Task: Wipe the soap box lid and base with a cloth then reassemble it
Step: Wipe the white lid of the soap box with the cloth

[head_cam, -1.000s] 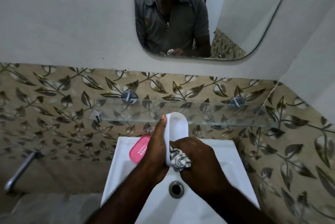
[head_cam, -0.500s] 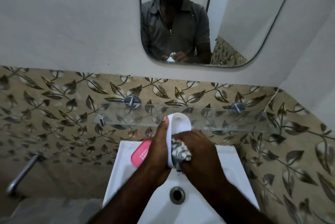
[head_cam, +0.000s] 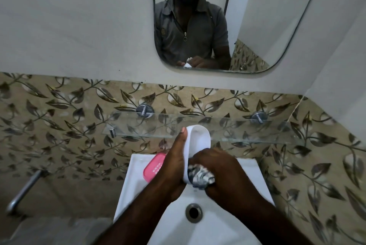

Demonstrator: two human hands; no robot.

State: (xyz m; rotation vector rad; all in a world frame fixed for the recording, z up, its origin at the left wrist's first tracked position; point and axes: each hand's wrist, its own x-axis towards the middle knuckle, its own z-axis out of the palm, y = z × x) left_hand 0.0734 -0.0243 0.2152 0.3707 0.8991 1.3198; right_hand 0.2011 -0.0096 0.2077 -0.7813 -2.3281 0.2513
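I am looking down over a white sink set against a wall tiled with a brown leaf pattern. My left hand comes in from about 7 o'clock and grips the white soap box piece, which stands on its long edge at the centre of the view, its rounded end pointing up toward 12 o'clock. I cannot tell whether this white piece is the lid or the base. The left thumb runs up the piece's left side, with the nail near its top rim. My right hand comes in from about 5 o'clock and is clenched around a bunched cloth with a dark and light pattern. The cloth presses into the lower end of the white piece, between the two hands, just above the sink bowl. The pink soap box piece lies on the sink's back left ledge, at about 9 o'clock from my left hand, partly hidden behind that wrist; small slots show on its face. The drain sits at 6 o'clock from the hands, well below them. A glass shelf on two metal pegs crosses the wall behind the white piece's top. A mirror at 12 o'clock reflects a person in a grey shirt wearing a white headset.
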